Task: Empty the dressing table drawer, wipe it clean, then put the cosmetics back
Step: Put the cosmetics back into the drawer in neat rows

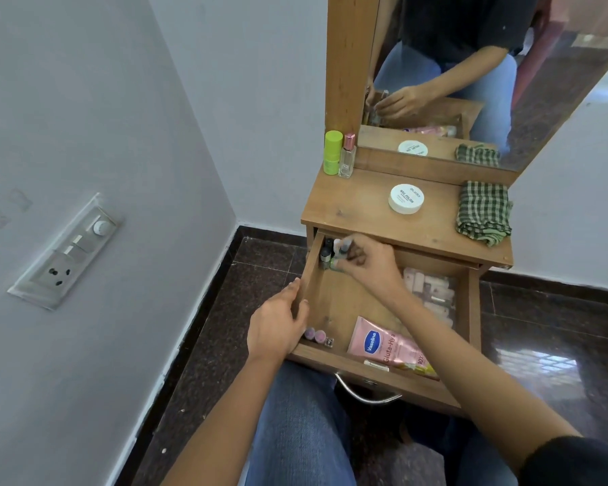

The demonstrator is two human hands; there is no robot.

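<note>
Head view: drawer [337, 363] pulled out under the worktop [358, 205], not yet emptied. Right hand [369, 261] reaches into the drawer's far left corner, fingers [348, 252] curled round a cluster of small bottles [327, 252]. How many it actually has, can't tell; blurred. Left hand [278, 327] on the drawer's left wall near the front, fingers [297, 296] hooked over the edge, gripping it.

In the drawer:
- tube [376, 342], near, flat
- polishes [315, 335], near left corner, just beside the left hand
- clear pouch [432, 292], right side, full of cosmetics

On the worktop:
- green stick [332, 152] and perfume [347, 157], far left, upright, side by side
- jar [406, 198], middle
- cloth [483, 212], right, folded, untouched

Step, judged: emptying, early.

Risks:
- Several bottles in one grab: one could slip out on the lift and drop back or hit the floor. Glass likely.
- The worktop overhangs that corner, so a bottle top or knuckle could catch its underside coming up.
- Setting the bottles down far left could knock the perfume over.
- If the left hand lets go, the drawer could shift under the pull.
</note>
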